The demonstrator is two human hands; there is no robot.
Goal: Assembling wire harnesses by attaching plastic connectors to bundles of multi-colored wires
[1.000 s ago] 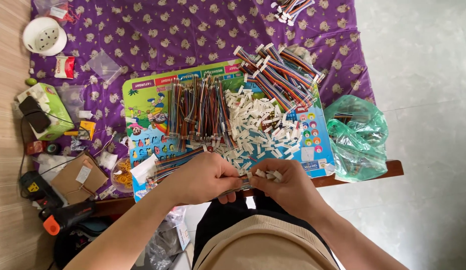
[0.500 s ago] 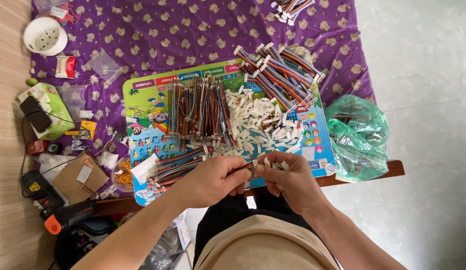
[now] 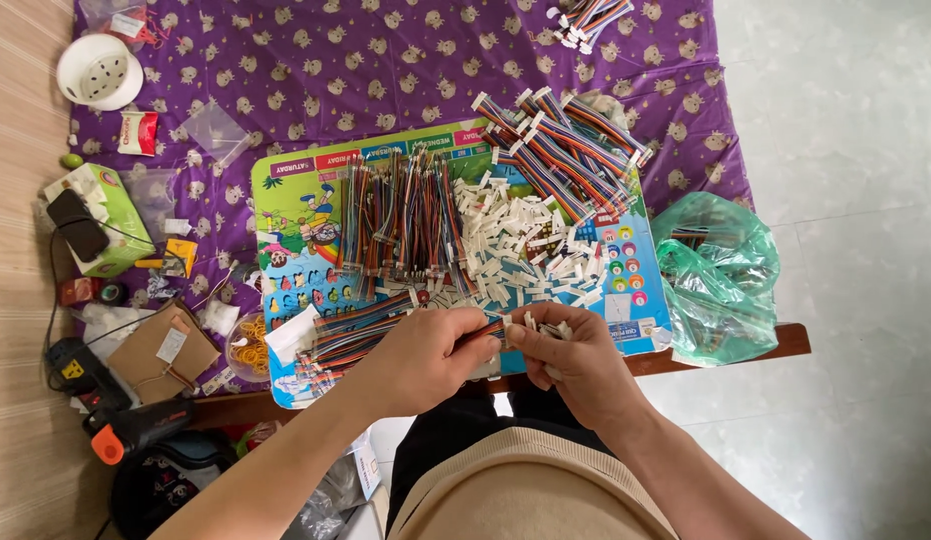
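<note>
— What is held, and where?

— A multicoloured ribbon cable (image 3: pixel 484 331) is pinched in the closed left hand (image 3: pixel 421 358) at the table's near edge; small white connector housings (image 3: pixel 548 328) are clasped in the curled right hand (image 3: pixel 576 362), touching the cable's end.

— Which packages and containers are seen?

— One green tissue box (image 3: pixel 114 215) is set at the left; one cardboard box (image 3: pixel 156 350) lies below it; one green plastic bag (image 3: pixel 721 280) is hung at the right; one white perforated cup (image 3: pixel 99 70) is placed top left; loose white housings (image 3: pixel 531 245) are heaped on one colourful picture board (image 3: pixel 296 210).
</note>
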